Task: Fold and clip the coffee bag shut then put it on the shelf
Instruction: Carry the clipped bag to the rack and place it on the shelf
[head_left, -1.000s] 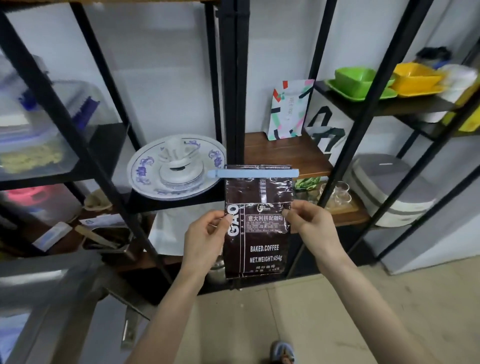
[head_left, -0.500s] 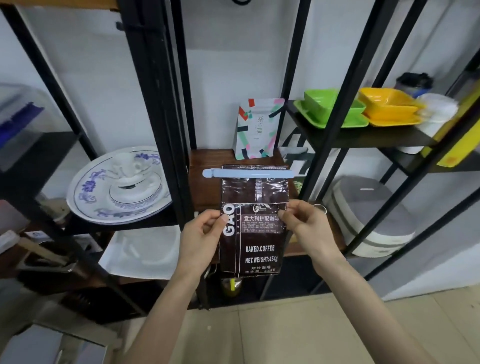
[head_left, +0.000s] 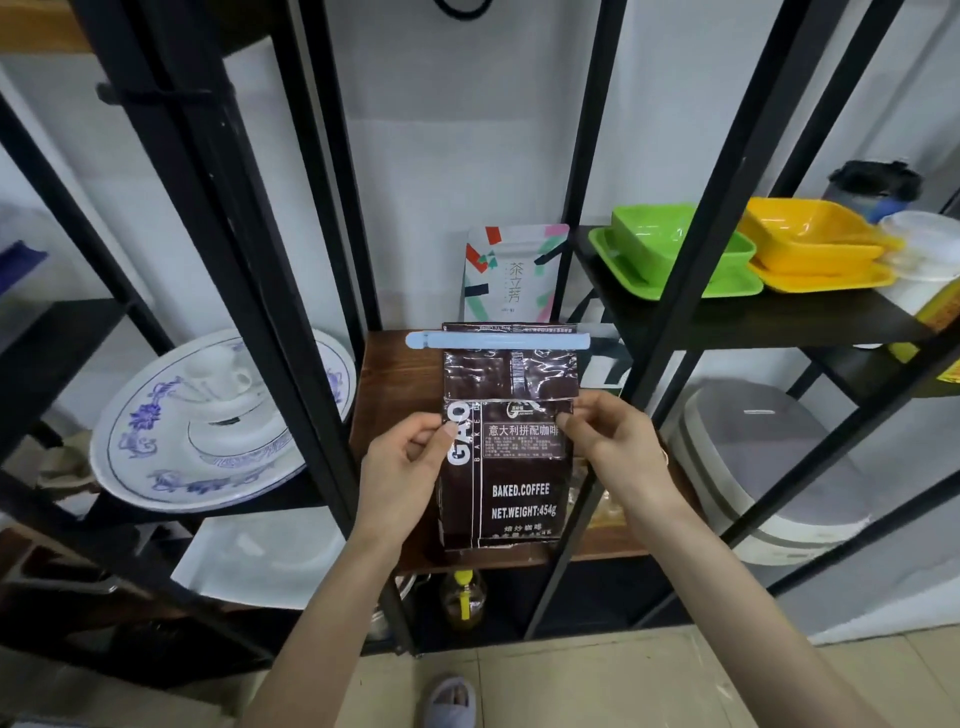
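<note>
I hold a dark brown coffee bag (head_left: 511, 467) upright in front of a wooden shelf board (head_left: 400, 384). A pale blue clip (head_left: 496, 340) runs across its folded top and sticks out on both sides. My left hand (head_left: 402, 467) pinches the bag's left edge at mid height. My right hand (head_left: 610, 441) pinches the right edge at the same height. The bag's lower end hangs level with the board's front edge.
A white tea pouch (head_left: 511, 273) stands at the back of the wooden board. Black rack posts (head_left: 270, 291) flank the opening. A blue-patterned plate (head_left: 208, 426) with a cup sits left. Green trays (head_left: 670, 254) and yellow trays (head_left: 810, 244) sit upper right; a grey cooker (head_left: 763, 467) below.
The view has swung right and closer to the rack, so the wooden board now lies straight behind the bag. The bag is nearer the shelf. Both hands keep the same grip.
</note>
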